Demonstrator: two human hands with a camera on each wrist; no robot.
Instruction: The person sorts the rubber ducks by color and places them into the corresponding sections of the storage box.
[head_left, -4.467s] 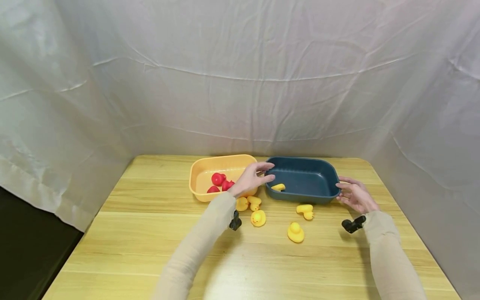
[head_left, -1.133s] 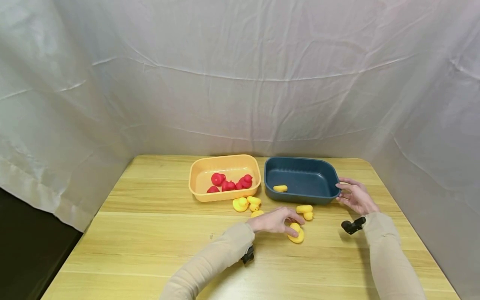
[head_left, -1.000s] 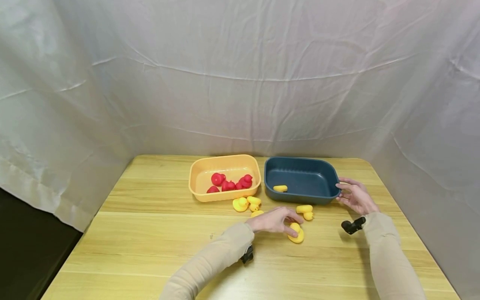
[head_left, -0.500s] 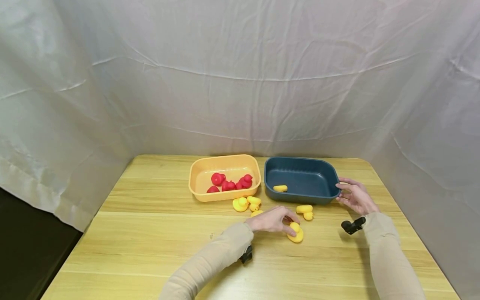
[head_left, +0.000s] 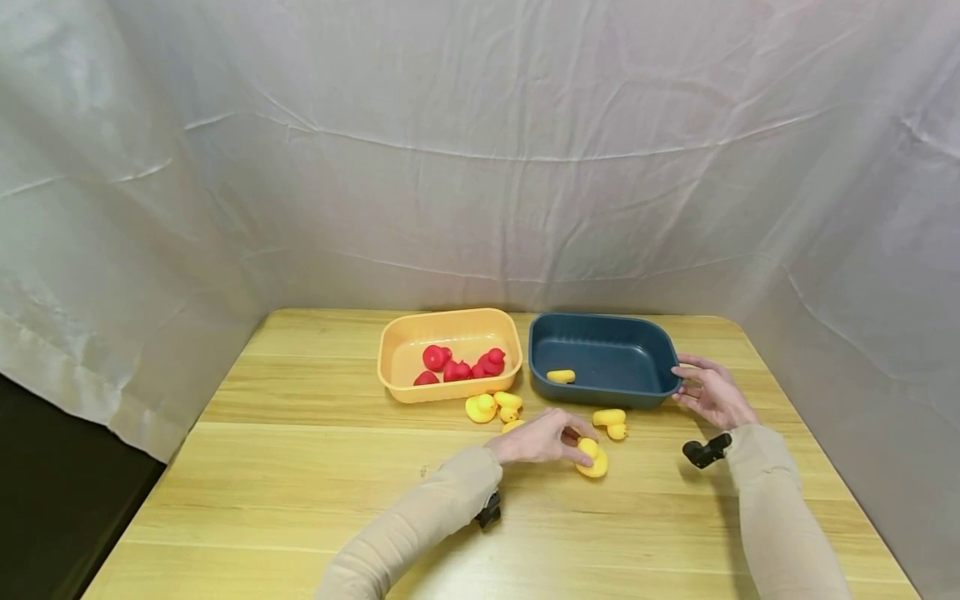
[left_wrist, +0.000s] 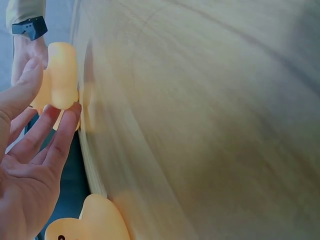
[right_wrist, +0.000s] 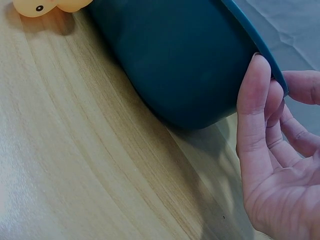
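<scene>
My left hand [head_left: 536,439] pinches a yellow rubber duck [head_left: 595,463] between thumb and fingertips, low over the table. In the left wrist view, this duck [left_wrist: 63,75] sits between the thumb and the bent fingers; whether its base still touches the wood I cannot tell. My right hand [head_left: 716,398] holds the right end of a dark blue basin [head_left: 607,396], thumb and fingers at its rim in the right wrist view. Inside that basin lies one yellow duck [head_left: 560,377]. Another duck [head_left: 609,418] lies on its side in front of the basin.
Left of the blue basin stands an orange-yellow basin [head_left: 446,316] with several red ducks [head_left: 457,372]. In front of it are two yellow ducks [head_left: 481,408], and a third [head_left: 513,426] is partly covered by my left hand. White cloth [head_left: 480,167] hangs behind the wooden table [head_left: 285,475].
My left hand went from above the basins down to the front duck and now pinches it, shifting it slightly. Another red duck shows in the orange-yellow basin. The right hand stays put.
</scene>
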